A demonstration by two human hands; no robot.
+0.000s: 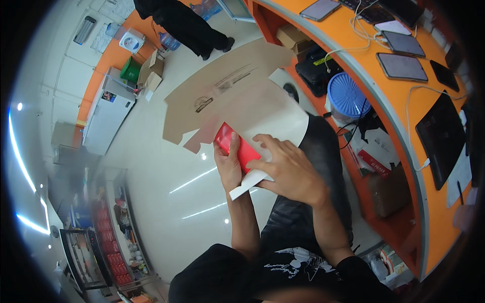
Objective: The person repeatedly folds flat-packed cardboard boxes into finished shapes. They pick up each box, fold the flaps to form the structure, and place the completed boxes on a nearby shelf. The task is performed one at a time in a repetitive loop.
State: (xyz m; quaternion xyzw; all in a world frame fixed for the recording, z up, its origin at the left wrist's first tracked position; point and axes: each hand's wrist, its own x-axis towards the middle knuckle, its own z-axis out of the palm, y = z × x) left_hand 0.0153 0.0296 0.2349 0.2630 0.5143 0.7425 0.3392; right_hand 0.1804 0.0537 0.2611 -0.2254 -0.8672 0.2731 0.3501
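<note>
A large cut and creased cardboard sheet [217,101], brown with dark print on one part and white on another, spreads in front of me over my knee. My left hand [229,162] is closed on a glossy red panel [242,153] at its near edge, thumb on top. I cannot tell whether this panel is part of the sheet. From the right, my right hand [290,174] reaches over the red panel, fingers bent and thumb at its edge. A narrow white flap [247,185] sticks out below that thumb. The right fingers' undersides are hidden.
To the right, an orange counter [389,96] carries phones [402,67], cables and a black tablet [441,139]. Beneath it are a blue-lidded tub [348,93] and boxes. A person in black trousers [184,25] stands ahead. A white fridge [109,111] stands far left.
</note>
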